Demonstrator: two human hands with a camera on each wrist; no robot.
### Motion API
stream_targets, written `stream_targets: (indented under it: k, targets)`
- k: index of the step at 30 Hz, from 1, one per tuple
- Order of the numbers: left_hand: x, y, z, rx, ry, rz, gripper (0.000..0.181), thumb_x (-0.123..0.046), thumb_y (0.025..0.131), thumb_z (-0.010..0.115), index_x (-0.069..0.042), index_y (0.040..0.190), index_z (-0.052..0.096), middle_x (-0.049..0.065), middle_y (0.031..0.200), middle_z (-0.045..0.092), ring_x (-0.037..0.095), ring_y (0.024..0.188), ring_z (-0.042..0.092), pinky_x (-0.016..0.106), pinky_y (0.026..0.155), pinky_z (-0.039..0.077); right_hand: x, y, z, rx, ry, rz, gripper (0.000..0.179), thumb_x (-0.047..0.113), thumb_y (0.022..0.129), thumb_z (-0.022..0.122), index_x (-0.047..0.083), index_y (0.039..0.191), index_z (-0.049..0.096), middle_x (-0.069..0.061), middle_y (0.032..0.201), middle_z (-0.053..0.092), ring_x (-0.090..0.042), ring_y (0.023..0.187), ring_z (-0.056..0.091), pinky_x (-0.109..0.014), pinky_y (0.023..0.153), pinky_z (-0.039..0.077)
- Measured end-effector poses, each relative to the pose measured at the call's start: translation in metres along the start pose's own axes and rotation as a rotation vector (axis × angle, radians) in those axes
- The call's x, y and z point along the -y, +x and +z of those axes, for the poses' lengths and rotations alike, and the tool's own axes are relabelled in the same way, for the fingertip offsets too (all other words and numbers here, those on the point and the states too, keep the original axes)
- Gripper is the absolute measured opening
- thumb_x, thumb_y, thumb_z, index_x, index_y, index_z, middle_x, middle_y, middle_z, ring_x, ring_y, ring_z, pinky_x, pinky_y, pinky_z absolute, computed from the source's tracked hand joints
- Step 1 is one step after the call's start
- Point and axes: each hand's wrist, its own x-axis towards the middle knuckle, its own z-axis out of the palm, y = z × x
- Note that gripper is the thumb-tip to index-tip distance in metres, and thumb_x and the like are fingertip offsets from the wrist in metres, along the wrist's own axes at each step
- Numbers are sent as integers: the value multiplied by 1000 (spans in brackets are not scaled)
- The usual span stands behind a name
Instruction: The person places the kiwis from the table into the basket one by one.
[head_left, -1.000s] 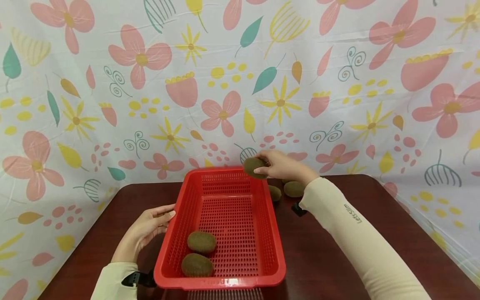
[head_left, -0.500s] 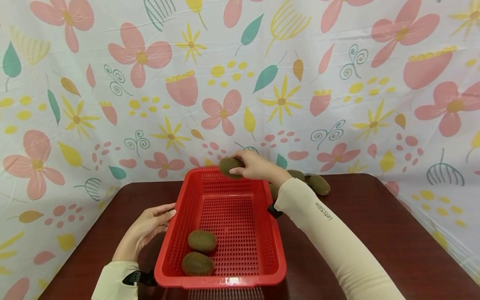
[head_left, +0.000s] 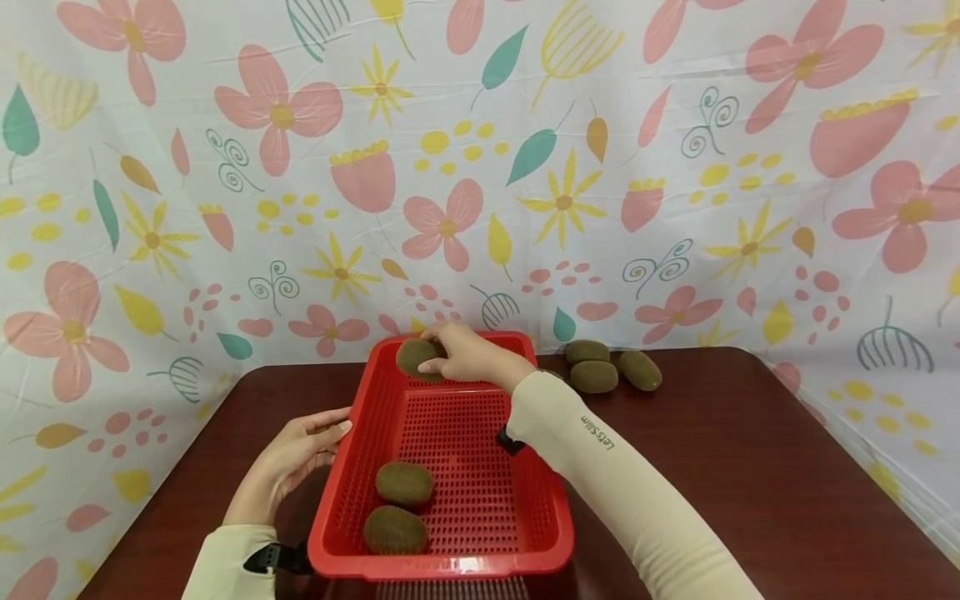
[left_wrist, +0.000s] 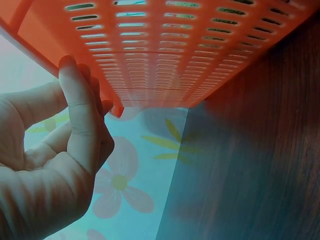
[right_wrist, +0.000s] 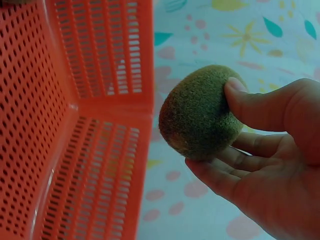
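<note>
Kiwifruit [head_left: 411, 358] is hovering at eleven o'clock over the red plastic basket [head_left: 442, 567], the right hand [head_left: 474, 353] pinching it; the left hand [head_left: 294, 455], loosely extended, is touching nine o'clock.

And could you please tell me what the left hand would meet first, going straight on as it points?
The left hand would first meet the side of the red, rectangular, perforated plastic basket; it seems to be at that surface, though exact contact is hard to judge.
</note>
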Motion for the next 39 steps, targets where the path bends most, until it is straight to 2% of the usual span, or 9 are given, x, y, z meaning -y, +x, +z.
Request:
stream_targets:
  k: [8,15,19,23,26,32,33,36,39]
  targets:
    - [0,0,1,-3,-10,0,56,-16,98,57,8,144,36,4,99,68,15,76,64,29,72,55,9,7,20,87,13,40,36,16,93,65,-1,124,57,-6,103,63,-15,86,56,-25,75,47]
    - [-1,-1,0,-11,-11,-4,56,-16,97,58,8,144,37,5,99,68,15,76,64,29,72,56,15,13,39,164,-38,64,38,19,91,68,1,123,59,-3,100,63,-12,82,55,-22,72,46]
    - [0,-1,0,-8,-15,-2,56,-16,97,58,8,144,36,5,99,68,15,76,64,30,72,56,19,13,48,211,-47,60,34,17,90,69,-1,118,62,-4,96,64,-12,80,57,-21,70,46]
    - [0,0,1,-10,-20,-2,57,-16,97,58,8,144,36,4,99,69,15,76,65,29,72,56,21,13,56,249,-99,50,34,16,90,69,-2,118,62,-7,100,65,-12,83,60,-20,71,47]
    - [0,0,1,-13,-19,-1,57,-16,97,58,8,143,36,5,100,68,15,76,65,29,72,56,21,13,61,275,-129,47,32,16,90,69,-2,115,63,-5,96,64,-10,79,58,-19,68,46]
    - [0,0,2,-12,-17,2,56,-15,97,58,9,143,36,5,100,69,15,76,65,29,72,56,21,13,71,316,-221,78,42,21,89,70,-1,124,59,-8,114,63,-14,102,60,-20,78,48]
    - [0,0,2,-11,-18,3,56,-15,97,58,9,143,36,5,100,69,15,76,65,29,71,56,20,13,72,322,-236,82,42,21,89,70,0,124,60,-7,114,63,-14,102,60,-20,78,48]
    - [0,0,2,-8,-13,4,56,-15,98,57,9,143,36,5,100,69,15,76,65,29,72,56,19,13,76,337,-248,83,29,21,89,70,3,110,64,-2,92,61,-8,78,54,-18,66,42]
    - [0,0,1,-5,-8,3,56,-16,98,57,9,143,37,4,101,68,15,76,65,29,72,56,17,13,81,358,-250,85,17,21,89,70,5,91,63,3,71,48,-9,63,40,-21,58,35]
